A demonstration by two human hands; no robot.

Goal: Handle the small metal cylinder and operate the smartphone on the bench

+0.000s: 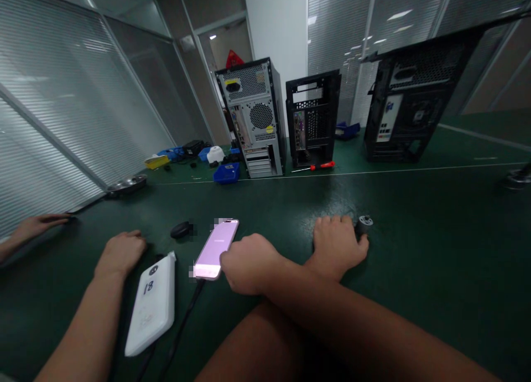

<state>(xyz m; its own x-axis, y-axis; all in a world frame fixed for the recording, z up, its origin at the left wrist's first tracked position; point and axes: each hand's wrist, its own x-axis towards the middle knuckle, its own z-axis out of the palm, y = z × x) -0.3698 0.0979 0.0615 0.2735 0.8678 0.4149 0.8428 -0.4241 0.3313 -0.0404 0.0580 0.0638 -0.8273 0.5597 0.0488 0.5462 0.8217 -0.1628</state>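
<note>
The right hand [249,264] curls at the phone's [216,249] right edge — any grip is hidden. The phone's long axis runs near-left to far-right, cable [185,322] nearest. Rightward, the left hand [338,243] meets a cylinder [364,223] — hold unclear.

Low centre, the right forearm [352,315] is hiding part of the left forearm [249,346]! The right hand [249,263] is covering the right edge of the phone [211,254]; its screen lettering [218,240] is showing too small to read. Far left, the frame is cutting off a co-worker's arm [12,246].
</note>
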